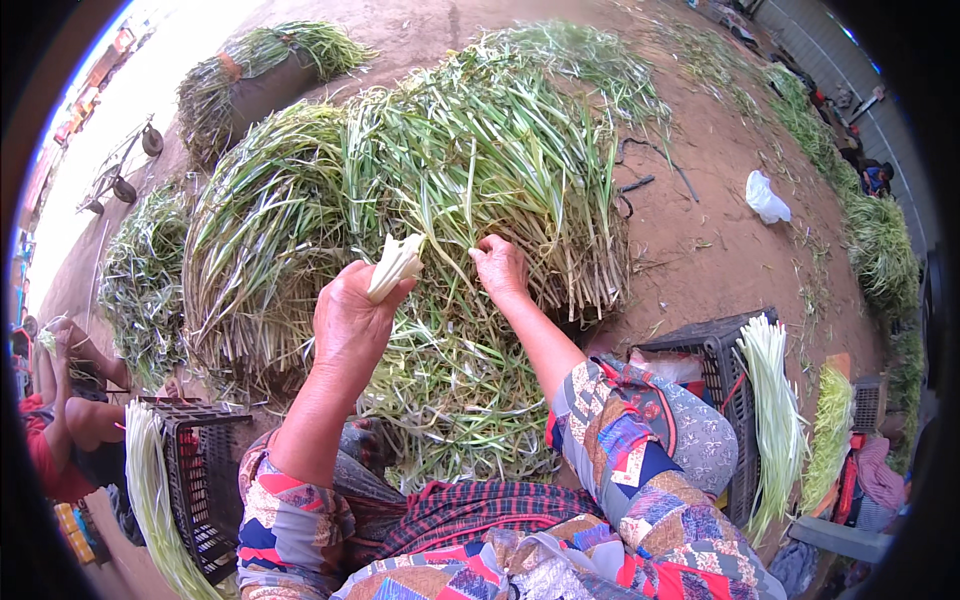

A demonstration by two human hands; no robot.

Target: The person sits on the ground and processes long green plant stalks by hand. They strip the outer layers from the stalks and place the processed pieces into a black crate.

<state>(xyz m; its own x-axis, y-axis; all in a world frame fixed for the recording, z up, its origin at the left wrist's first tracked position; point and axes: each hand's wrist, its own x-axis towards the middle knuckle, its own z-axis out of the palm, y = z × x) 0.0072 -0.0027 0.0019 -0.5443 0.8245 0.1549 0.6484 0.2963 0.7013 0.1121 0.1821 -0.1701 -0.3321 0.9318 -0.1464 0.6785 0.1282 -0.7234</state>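
My left hand [349, 319] is wrapped around a small bundle of pale, peeled stalks [397, 264], their ends pointing up out of the fist. To its right, my right hand [501, 266] pinches a thin green stalk [471, 202] between thumb and fingers. Both hands are over a large heap of long-leaved green plants [480, 142], leaves towards the far side and brownish stems nearer me. What kind of plant it is, I cannot tell for certain. Loose stripped leaves [465, 405] cover the ground between the heap and my lap.
Black plastic crates stand at my left [202, 450] and right [720, 360], with pale stalk bundles lying along the left one [154, 480] and right one [772, 420]. Another person [67, 420] sits at far left. A white plastic bag [766, 198] and black straps [660, 161] lie on the dirt floor.
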